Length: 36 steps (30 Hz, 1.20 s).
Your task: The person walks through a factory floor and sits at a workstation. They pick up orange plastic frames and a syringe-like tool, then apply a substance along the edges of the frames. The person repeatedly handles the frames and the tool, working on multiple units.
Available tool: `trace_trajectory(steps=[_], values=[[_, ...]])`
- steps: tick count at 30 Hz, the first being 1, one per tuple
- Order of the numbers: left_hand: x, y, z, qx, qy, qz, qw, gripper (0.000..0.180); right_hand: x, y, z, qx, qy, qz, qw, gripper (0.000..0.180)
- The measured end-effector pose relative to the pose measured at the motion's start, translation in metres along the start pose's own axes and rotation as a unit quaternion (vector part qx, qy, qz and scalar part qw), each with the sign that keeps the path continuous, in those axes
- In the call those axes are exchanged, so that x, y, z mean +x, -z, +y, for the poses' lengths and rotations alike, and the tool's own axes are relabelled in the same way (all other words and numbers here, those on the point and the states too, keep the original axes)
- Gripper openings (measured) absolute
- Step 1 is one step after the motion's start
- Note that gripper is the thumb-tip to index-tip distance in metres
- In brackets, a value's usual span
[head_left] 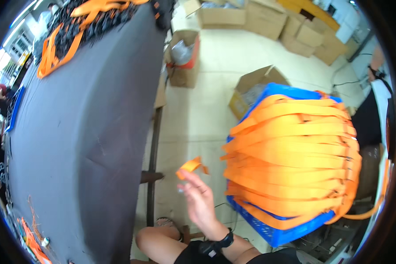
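My right hand [200, 200] reaches up and left over the floor, between the grey table and the blue crate, with a black watch on its wrist. A short curled piece of orange webbing strap [191, 166] is at its fingertips, apparently pinched there; blur hides the exact grip. To the right of the hand, many flat orange webbing straps [290, 154] lie side by side in a thick heap, spilling over the rim of the blue plastic crate [275, 235]. My left hand is out of the picture.
The grey-covered table [105, 145] runs along my left, bearing black and orange straps [81, 31] at its far end. Cardboard boxes [182, 72] stand on the floor ahead, one [242, 99] behind the crate. At the right edge another person's arm [377, 59] shows.
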<state>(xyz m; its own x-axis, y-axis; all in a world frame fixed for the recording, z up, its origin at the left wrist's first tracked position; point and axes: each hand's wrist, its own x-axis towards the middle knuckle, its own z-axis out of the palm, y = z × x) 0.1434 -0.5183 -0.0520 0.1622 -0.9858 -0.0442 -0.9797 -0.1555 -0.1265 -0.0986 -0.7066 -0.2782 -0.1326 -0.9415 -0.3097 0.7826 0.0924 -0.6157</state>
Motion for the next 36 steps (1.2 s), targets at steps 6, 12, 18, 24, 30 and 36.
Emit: trace_trajectory(steps=[6,12,18,24,30,36], values=[[-0.01,0.014,0.006,0.005,-0.004,0.012,1.0,0.073,-0.064,-0.103,-0.149,0.091,0.148,-0.236,0.956,0.054],[-0.028,0.015,-0.004,0.0,-0.031,0.059,0.998,0.074,-0.101,-0.151,-0.344,0.092,0.38,-0.343,0.854,0.05],[-0.041,0.009,-0.015,-0.052,-0.055,0.095,0.993,0.076,-0.132,-0.062,-0.498,-0.006,0.544,-0.115,0.831,0.041],[-0.086,0.034,-0.016,-0.094,-0.052,0.074,0.991,0.072,-0.121,0.112,-0.513,-0.252,0.567,0.3,0.725,0.03],[-0.142,0.07,-0.016,-0.42,-0.177,0.035,0.889,0.063,-0.098,0.2,-0.454,-0.774,0.353,0.4,0.342,0.03],[-0.173,0.108,0.011,-0.715,-0.418,-0.055,0.557,0.07,-0.107,0.287,-0.489,-0.824,0.092,0.432,0.355,0.039]])
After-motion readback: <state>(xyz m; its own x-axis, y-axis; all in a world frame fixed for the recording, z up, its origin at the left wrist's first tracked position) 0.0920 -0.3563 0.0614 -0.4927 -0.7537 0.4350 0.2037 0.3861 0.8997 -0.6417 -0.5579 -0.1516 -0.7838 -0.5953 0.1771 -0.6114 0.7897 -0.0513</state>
